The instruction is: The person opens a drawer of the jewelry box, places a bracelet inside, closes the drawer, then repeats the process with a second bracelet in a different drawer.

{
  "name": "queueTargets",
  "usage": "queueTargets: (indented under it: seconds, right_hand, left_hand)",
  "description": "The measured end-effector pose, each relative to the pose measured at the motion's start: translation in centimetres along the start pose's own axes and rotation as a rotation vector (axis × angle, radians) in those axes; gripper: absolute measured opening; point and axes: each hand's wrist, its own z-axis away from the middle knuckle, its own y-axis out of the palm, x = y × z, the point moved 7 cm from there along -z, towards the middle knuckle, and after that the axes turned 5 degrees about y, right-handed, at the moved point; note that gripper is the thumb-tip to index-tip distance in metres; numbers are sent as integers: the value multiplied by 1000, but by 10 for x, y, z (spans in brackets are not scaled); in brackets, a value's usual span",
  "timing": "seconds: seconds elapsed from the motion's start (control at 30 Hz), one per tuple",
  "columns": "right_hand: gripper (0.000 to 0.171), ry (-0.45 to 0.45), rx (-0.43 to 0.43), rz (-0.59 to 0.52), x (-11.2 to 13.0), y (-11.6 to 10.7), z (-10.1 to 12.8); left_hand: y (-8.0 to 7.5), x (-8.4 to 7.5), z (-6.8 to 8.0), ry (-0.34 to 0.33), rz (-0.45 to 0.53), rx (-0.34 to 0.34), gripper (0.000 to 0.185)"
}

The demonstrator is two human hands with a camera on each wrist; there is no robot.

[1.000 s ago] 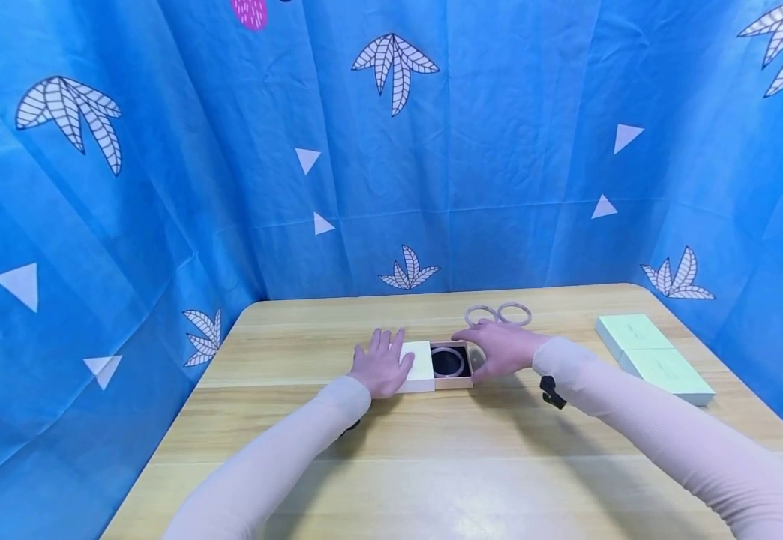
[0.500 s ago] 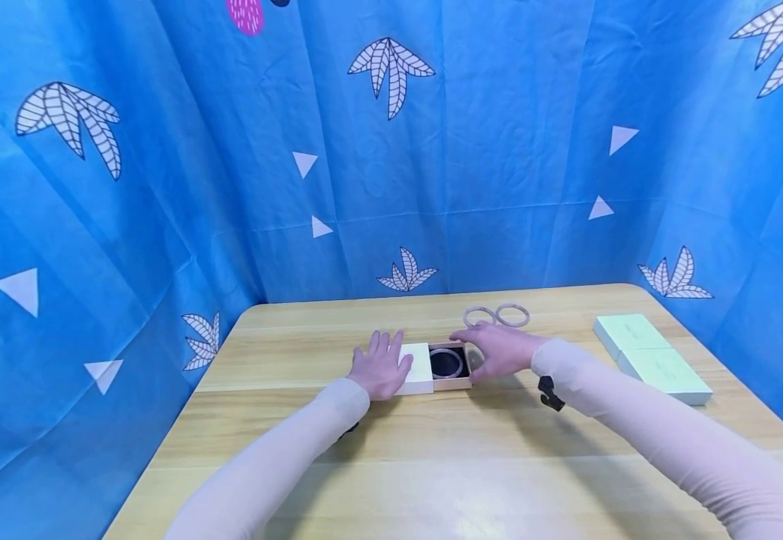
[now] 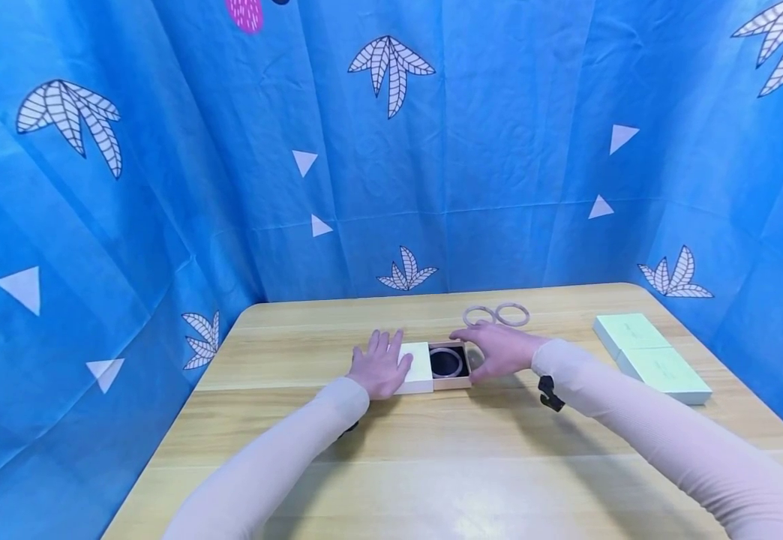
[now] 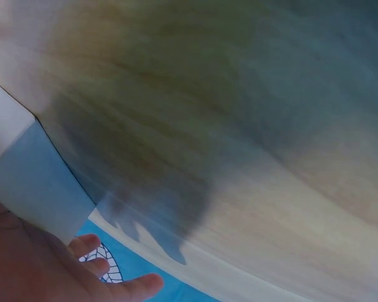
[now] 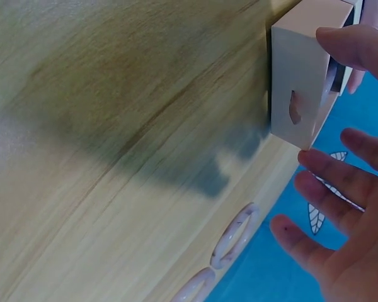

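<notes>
A drawer-style gift box lies mid-table, its white sleeve [image 3: 421, 369] at the left and its tan drawer [image 3: 451, 383] partly out at the right. Inside the dark-lined drawer is a pale bangle [image 3: 461, 366]. My left hand [image 3: 376, 373] rests on the sleeve with fingers spread and straight. Across the drawer's outer end, my right hand [image 3: 502, 348] holds it, thumb [image 5: 349, 47] at the near side and a fingertip at the far corner. The right wrist view shows a small slot in the drawer's end [image 5: 296, 82]. In the left wrist view, the sleeve's side [image 4: 44, 176] sits beside my fingers.
Two more bangles, the left one [image 3: 478, 307] and the right one [image 3: 514, 325], lie behind my right hand. Pale green boxes [image 3: 667, 373] lie side by side at the table's right. A blue patterned curtain [image 3: 499, 187] surrounds the wooden table [image 3: 432, 465].
</notes>
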Motion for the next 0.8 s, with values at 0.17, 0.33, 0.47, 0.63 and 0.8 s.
queueTargets:
  seconds: [0.17,0.33,0.47,0.63,0.8]
  right_hand:
    - [88,-1,-23,1,0,-4,0]
    - [89,-4,-8,-18,4,1,-2]
    - [88,6,-2,-24,5,4,-1]
    - [87,11,-25,-18,5,3,0]
    - [87,-4,-32,-16,5,4,-1]
  left_hand:
    - [-7,-3,1,6,-2,-15,70]
    - [-3,0,3,-10,-3,0,69]
    - [3,1,3,-12,-6,11,69]
    - [2,1,0,-11,-5,1,69]
    - [4,2,-1,-19,-11,14,69]
